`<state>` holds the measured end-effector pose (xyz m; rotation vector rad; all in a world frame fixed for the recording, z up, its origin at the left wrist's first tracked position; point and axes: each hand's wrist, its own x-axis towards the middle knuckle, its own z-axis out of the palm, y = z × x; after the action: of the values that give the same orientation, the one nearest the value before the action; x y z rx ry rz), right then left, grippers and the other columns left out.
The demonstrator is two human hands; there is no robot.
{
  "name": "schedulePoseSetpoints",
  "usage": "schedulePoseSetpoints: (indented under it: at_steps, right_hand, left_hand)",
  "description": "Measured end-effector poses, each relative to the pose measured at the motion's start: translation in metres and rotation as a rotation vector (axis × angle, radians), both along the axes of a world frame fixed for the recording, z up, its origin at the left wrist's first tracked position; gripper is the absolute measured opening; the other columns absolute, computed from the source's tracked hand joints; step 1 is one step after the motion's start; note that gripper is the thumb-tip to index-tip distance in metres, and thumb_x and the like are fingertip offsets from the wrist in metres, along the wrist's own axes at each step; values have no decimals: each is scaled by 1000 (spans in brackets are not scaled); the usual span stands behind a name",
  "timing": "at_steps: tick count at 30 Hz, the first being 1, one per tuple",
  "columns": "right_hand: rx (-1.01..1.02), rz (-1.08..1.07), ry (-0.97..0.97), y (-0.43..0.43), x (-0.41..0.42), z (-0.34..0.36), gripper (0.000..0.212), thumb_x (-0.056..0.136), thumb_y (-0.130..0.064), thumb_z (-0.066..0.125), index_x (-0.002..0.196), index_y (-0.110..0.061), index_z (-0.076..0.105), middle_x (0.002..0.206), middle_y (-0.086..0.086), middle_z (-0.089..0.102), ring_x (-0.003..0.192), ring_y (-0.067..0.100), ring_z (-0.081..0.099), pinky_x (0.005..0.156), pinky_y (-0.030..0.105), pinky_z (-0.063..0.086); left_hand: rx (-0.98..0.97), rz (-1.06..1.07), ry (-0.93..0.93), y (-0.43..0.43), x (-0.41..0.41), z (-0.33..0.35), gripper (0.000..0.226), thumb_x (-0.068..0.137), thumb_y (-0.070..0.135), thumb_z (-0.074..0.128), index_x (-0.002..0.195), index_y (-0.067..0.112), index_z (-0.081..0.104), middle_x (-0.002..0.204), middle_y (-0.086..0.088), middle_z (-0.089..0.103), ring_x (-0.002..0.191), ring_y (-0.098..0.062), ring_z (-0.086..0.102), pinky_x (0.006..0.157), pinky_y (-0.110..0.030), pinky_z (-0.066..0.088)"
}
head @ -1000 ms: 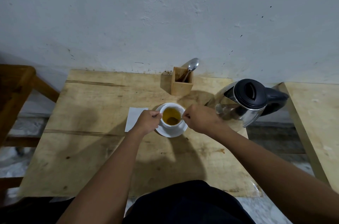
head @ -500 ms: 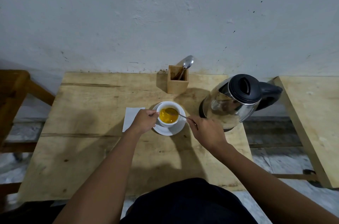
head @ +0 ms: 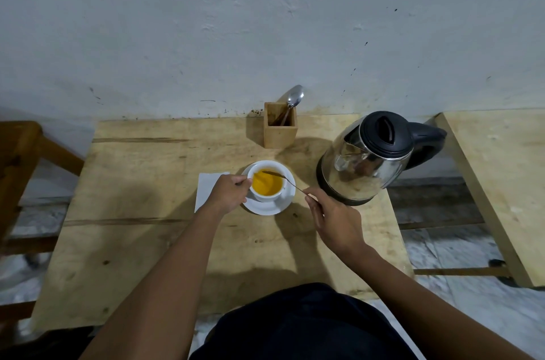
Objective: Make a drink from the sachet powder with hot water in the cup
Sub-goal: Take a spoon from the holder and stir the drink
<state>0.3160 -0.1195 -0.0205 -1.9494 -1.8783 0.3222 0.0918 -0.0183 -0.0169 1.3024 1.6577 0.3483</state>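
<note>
Since a moment ago my right hand (head: pixel 333 219) has pulled back from the cup (head: pixel 267 185) toward me, and the spoon (head: pixel 283 179) now lies lifted across the rim, its bowl above the drink. My right fingers are closed in a pinch on the end of the handle. My left hand (head: pixel 228 194) is curled against the left side of the cup and steadies it on the saucer (head: pixel 267 207). The liquid is already orange-yellow, so I judge that powder and hot water are in and the stirring is nearly finished; only putting the spoon away is left. The kettle (head: pixel 368 159) stands close to the right, a white paper (head: pixel 206 188) lies under my left hand, and the wooden holder (head: pixel 280 129) with another spoon (head: pixel 295 97) is behind. Nothing blocks the way on the table (head: pixel 132 241).
</note>
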Motion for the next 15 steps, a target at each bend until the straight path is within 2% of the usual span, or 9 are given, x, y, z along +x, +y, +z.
schedulePoseSetpoints:
  at_steps: [11, 15]
  right_hand:
    - [-54, -43, 137, 1, -2, 1, 20, 101, -39, 46, 116, -34, 60, 72, -5, 69, 68, 22, 65, 55, 28, 33]
    - [-61, -17, 118, 2, -2, 2, 21, 102, -39, 45, 117, -34, 59, 74, -4, 70, 69, 23, 66, 54, 30, 36]
  left_hand:
    - [11, -3, 9, 0, 1, -1, 39, 97, 28, 51, 130, 8, 59, 82, -9, 67, 65, -6, 60, 59, -17, 42]
    - [12, -1, 5, -1, 1, -1, 38, 97, 28, 51, 130, 9, 59, 81, -8, 67, 64, -6, 60, 57, -18, 41]
